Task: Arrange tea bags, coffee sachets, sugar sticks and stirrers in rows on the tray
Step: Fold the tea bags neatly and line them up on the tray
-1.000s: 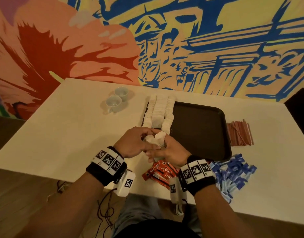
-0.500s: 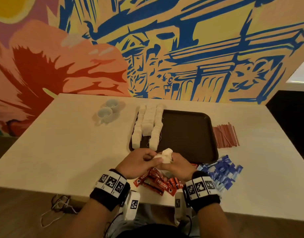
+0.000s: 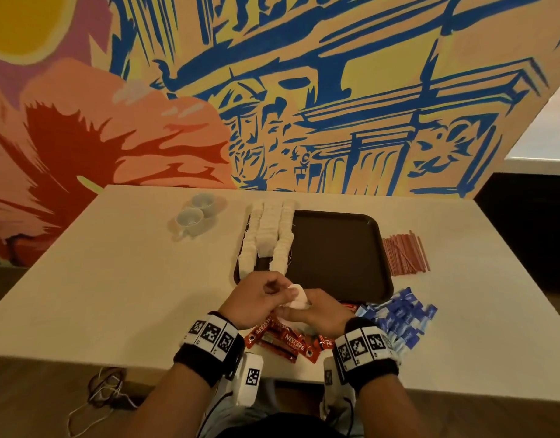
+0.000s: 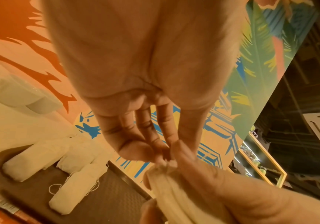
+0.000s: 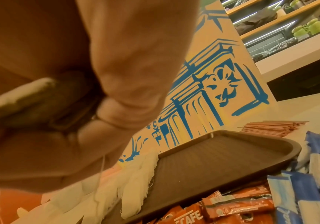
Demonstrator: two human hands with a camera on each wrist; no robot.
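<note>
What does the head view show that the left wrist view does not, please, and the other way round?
Only the head view shows the two cups, the stirrers, the blue sugar sticks and both wristbands. Only the left wrist view shows the left hand fingertips pinching the top of the held tea bags up close, and loose strings. Both show the tray, the tea bag rows, the red coffee sachets and the right hand.

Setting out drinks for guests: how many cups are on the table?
2. Both stand on the table's far left, left of the tray: the near cup and the far cup touching behind it.
</note>
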